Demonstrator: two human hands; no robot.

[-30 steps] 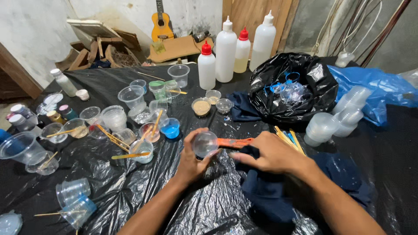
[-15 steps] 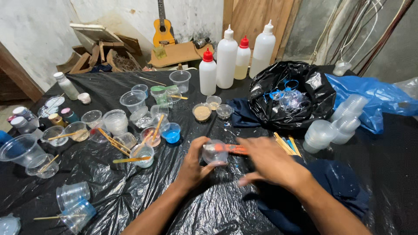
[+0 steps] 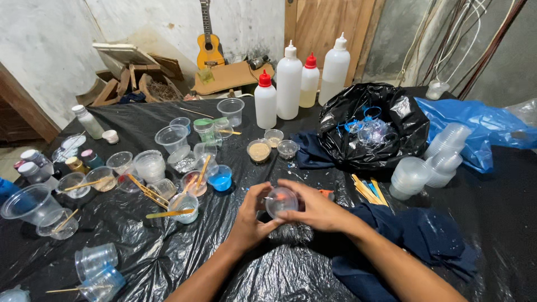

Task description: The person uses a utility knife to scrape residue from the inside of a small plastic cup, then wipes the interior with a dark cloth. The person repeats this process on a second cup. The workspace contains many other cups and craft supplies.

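Small clear round plastic cup [image 3: 281,201], see-through, tipped on its side with the mouth facing you, sits between your left hand [image 3: 251,215] and right hand [image 3: 316,208], fingertips of both pinching its rim.

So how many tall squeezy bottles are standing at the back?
4 squeeze bottles stand in a row: red-capped, tall white, red-capped with yellowish liquid, tall white. The black bag could hide others.

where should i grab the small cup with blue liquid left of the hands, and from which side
Probably take the small clear plastic cup of blue liquid by its side wall just under the rim, coming from its right side. It stands upright and open, and a wooden stick leans out of the cup on its left.
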